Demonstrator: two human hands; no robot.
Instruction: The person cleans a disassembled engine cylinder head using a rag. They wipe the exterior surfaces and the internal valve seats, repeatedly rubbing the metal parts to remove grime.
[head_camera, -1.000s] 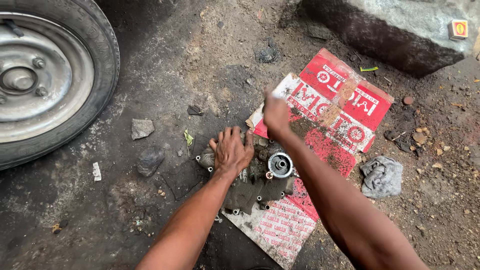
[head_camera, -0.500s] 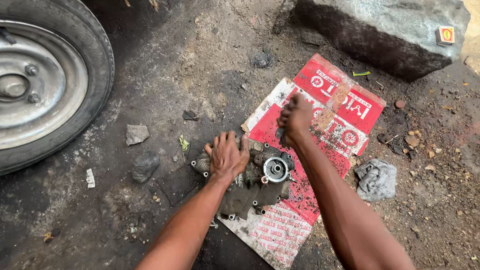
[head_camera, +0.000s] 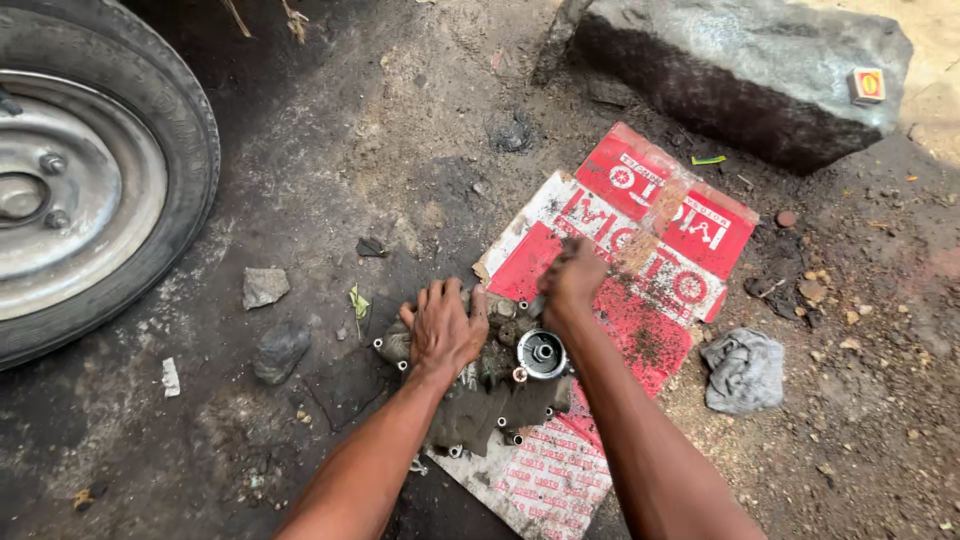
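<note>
A dirty grey metal engine part (head_camera: 490, 395) with bolt lugs and a round shiny hub (head_camera: 542, 353) lies on a red and white flattened cardboard box (head_camera: 640, 250) on oily ground. My left hand (head_camera: 443, 325) presses flat on the part's left side, fingers spread. My right hand (head_camera: 570, 283) is a closed fist just above the hub, blurred, and a small dark tool tip seems to stick out below it; what it grips is hidden.
A vehicle wheel with a steel rim (head_camera: 70, 190) stands at the left. A large stone block (head_camera: 740, 70) with a small box on it lies at the back right. A grey rag (head_camera: 745, 370) and loose stones (head_camera: 265, 287) lie around.
My right fist has come down from above the cardboard towards the part's hub. My left hand has stayed pressed on the part. The camera view has drifted slightly.
</note>
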